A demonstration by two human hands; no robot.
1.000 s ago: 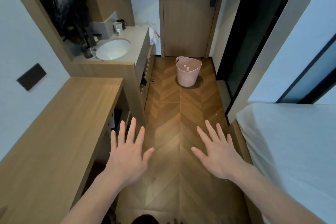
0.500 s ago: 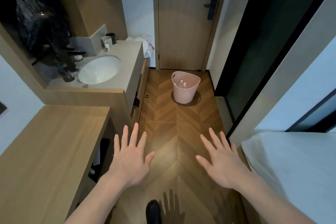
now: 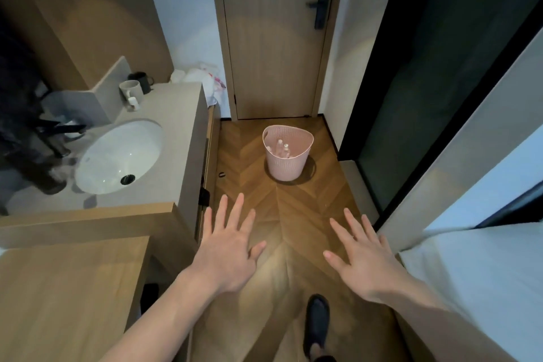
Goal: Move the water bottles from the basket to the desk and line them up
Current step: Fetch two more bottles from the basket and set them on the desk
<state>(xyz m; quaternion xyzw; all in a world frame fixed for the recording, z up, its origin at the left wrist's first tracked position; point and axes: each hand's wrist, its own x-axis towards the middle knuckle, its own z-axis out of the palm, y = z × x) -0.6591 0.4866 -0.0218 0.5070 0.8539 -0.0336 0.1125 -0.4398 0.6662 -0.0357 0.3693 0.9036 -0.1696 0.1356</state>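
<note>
A pink perforated basket (image 3: 286, 169) stands on the wooden floor in front of the closed door. Clear water bottles (image 3: 282, 148) with white caps poke up inside it; their lower parts are hidden by the basket wall. The wooden desk (image 3: 67, 288) fills the lower left. My left hand (image 3: 227, 247) and my right hand (image 3: 363, 258) hover palm down over the floor, fingers spread, holding nothing, well short of the basket.
A vanity counter (image 3: 173, 161) with a white sink (image 3: 117, 156) and two mugs (image 3: 135, 88) runs along the left. A white bed (image 3: 476, 282) lies at the right, a dark glass partition (image 3: 426, 82) beyond it. My dark slipper (image 3: 316, 323) is on the floor.
The view has moved forward along the hallway, so the basket and sink appear closer and larger. My foot has stepped into view. Both hands stay spread and empty.
</note>
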